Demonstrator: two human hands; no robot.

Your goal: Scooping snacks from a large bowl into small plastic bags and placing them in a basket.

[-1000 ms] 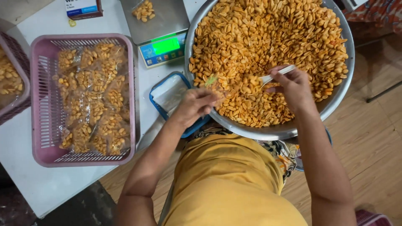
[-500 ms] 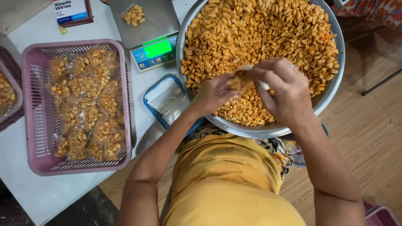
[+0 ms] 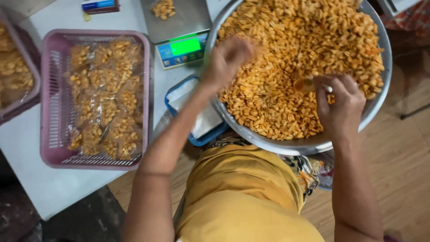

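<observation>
A wide steel bowl [image 3: 268, 136] of orange roasted peanuts [image 3: 304, 40] rests in front of me. My right hand [image 3: 341, 104] is over its right side, gripping a small white-handled spoon [image 3: 306, 85] whose scoop lies on the nuts. My left hand [image 3: 229, 58], motion-blurred, is raised above the bowl's left rim near the digital scale [image 3: 181, 31]. Its fingers are curled around a small clear bag of peanuts that I can barely make out in the blur. One filled bag [image 3: 163, 8] lies on the scale's pan.
A pink basket [image 3: 50, 96] full of sealed peanut packets [image 3: 105, 94] stands on the white table [image 3: 53, 183] at left, with a second basket [image 3: 20, 96] beyond it. A blue tray of empty plastic bags [image 3: 197, 114] sits between basket and bowl. A small box [image 3: 101, 5] lies at top.
The two hands were together over the bowl, filling the bag. They have parted: the left swung up and left toward the scale, and the right dropped back to the nuts with the spoon.
</observation>
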